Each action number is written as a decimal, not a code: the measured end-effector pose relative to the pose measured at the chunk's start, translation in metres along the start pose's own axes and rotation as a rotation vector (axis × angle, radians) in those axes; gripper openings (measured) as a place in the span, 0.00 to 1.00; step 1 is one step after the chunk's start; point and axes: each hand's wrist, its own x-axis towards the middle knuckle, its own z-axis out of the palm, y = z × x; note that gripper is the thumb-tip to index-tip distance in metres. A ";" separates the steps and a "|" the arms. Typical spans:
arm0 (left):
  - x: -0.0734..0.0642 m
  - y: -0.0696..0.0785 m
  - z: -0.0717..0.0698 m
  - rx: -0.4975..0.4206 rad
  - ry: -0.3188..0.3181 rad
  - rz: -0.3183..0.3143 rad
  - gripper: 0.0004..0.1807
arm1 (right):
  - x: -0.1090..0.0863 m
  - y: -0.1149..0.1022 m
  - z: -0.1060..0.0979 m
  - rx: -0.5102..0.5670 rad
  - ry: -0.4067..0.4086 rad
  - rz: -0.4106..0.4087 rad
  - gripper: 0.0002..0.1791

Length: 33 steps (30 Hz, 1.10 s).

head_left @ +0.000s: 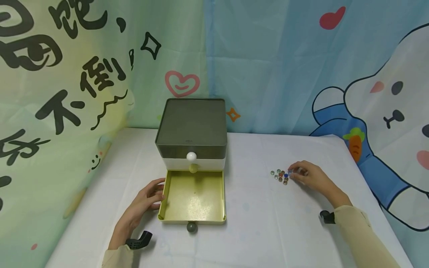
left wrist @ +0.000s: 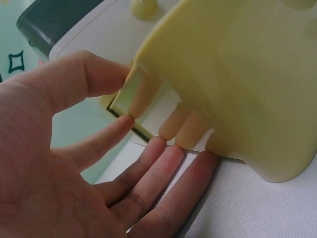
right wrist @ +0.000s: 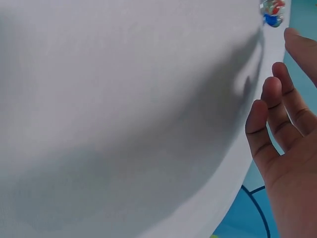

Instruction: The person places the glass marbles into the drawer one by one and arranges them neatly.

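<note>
A pale yellow-green drawer (head_left: 194, 203) is pulled out from the front of a small box with a dark lid (head_left: 192, 124). My left hand (head_left: 149, 197) is at the drawer's left side. In the left wrist view, its fairly straight fingers (left wrist: 168, 158) touch the outer wall, and the thumb lies near the top edge. On the white cloth to the right lies a cluster of several glass marbles (head_left: 280, 175), some clear, some reddish, some blue. My right hand (head_left: 310, 176) reaches its bent fingertips to the cluster's right edge, beside a blue marble (right wrist: 273, 20).
A white knob (head_left: 191, 156) and a yellow-green knob (head_left: 193, 168) are on the box front. A dark knob (head_left: 192, 227) sticks out from the drawer's front. The white tablecloth (head_left: 251, 223) covers the table, and a printed curtain (head_left: 261, 67) hangs behind it.
</note>
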 end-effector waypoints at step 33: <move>-0.002 -0.002 0.001 0.014 0.025 0.022 0.37 | -0.003 -0.086 0.021 0.190 0.115 -0.272 0.10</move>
